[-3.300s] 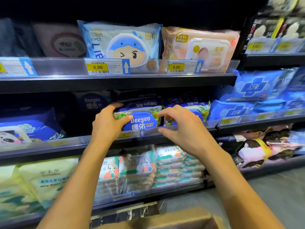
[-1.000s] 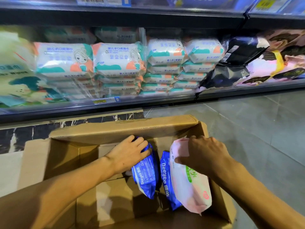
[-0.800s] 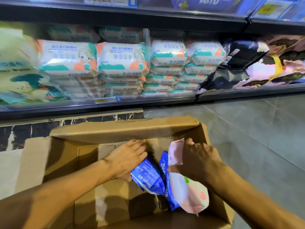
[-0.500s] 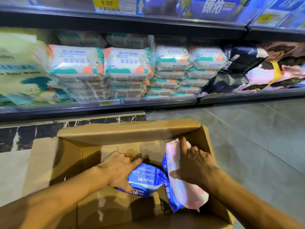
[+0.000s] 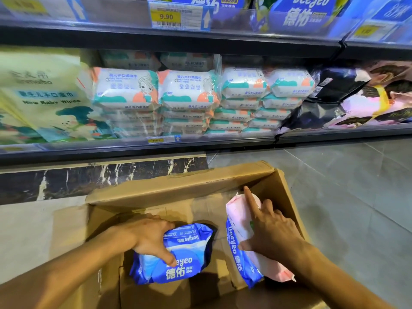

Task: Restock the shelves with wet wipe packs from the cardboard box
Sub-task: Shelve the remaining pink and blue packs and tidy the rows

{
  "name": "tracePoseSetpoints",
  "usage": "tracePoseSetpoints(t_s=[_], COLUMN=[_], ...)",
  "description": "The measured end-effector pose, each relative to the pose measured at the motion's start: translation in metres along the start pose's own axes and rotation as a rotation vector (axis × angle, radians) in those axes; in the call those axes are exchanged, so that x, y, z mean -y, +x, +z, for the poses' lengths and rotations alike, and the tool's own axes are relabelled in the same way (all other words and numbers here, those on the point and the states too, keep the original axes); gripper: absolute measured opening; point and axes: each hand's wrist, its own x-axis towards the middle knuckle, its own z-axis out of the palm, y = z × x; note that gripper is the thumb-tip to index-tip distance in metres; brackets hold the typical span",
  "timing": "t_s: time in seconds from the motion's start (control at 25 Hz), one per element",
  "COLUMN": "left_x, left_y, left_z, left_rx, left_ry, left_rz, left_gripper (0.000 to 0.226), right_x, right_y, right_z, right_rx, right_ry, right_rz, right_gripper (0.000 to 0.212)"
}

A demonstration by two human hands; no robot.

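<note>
From your head camera, looking down, both of your hands are inside the open cardboard box [image 5: 178, 190], which sits on the grey tiled floor [image 5: 356, 186] in front of the shelves. Your left hand [image 5: 151, 239] grips a blue Deeyeo wet wipe pack [image 5: 189, 259]: the fingers are curled over its far edge and the thumb presses on the printed face. The pack lies tilted over the middle of the box, label towards you. Your right hand [image 5: 269, 233] holds a pink pack [image 5: 237, 217] that stands on edge by the box's right wall. The thumb is on its near face, the other fingers wrap over its top, and the index finger lies straight along the upper edge. A second blue pack [image 5: 238, 262] stands on edge, touching the pink one on its left. Beyond the box, the lowest shelf [image 5: 200, 147] carries stacks of white and teal wipe packs [image 5: 189, 90], with a large pale yellow baby wipes bag [image 5: 44, 94] to their left and dark packets [image 5: 334, 85] to their right. On the rail of the shelf above is a price tag [image 5: 166, 17] reading 9.90, with more blue Deeyeo packs behind it.
</note>
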Motion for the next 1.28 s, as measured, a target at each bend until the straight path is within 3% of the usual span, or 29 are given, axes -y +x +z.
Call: tracePoseSetpoints(t_s=[0.16,0.28,0.36,0.44,0.64,0.88,1.0,1.12,1.28], left_x=[0.015,0.014,0.014,0.018,0.037,0.040,0.044,0.046,0.046], left_y=[-0.005,-0.004,-0.004,-0.007,-0.023,-0.018,-0.016,-0.014,-0.016], left_z=[0.003,0.004,0.002,-0.005,-0.019,-0.020,-0.020,-0.019,-0.021], left_rx=[0.067,0.076,0.085,0.071,-0.013,0.021,0.025,0.038,0.052], left_ry=[-0.084,-0.096,-0.082,-0.023,0.120,0.096,0.093,0.063,0.018], left_rz=[-0.008,-0.010,0.003,0.000,-0.104,-0.102,-0.113,-0.117,-0.116], left_gripper=[0.068,0.068,0.068,0.070,0.073,0.073,0.074,0.075,0.072], right_x=[-0.008,-0.025,-0.023,-0.014,0.022,0.031,0.036,0.029,0.035], right_y=[0.013,0.020,0.019,0.017,0.005,0.011,0.013,0.024,0.052], right_z=[-0.007,-0.018,-0.027,-0.031,-0.022,-0.008,-0.012,-0.013,0.001], right_rx=[0.033,0.156,0.253,0.247,0.049,0.013,0.005,0.061,-0.045], right_ry=[0.089,0.505,0.821,0.881,0.081,0.009,-0.032,-0.164,-0.384], right_rz=[0.063,0.069,0.004,-0.025,-0.017,-0.065,-0.157,-0.428,-0.877], right_gripper=[0.127,0.134,0.128,0.119,0.120,0.112,0.086,0.050,0.060])
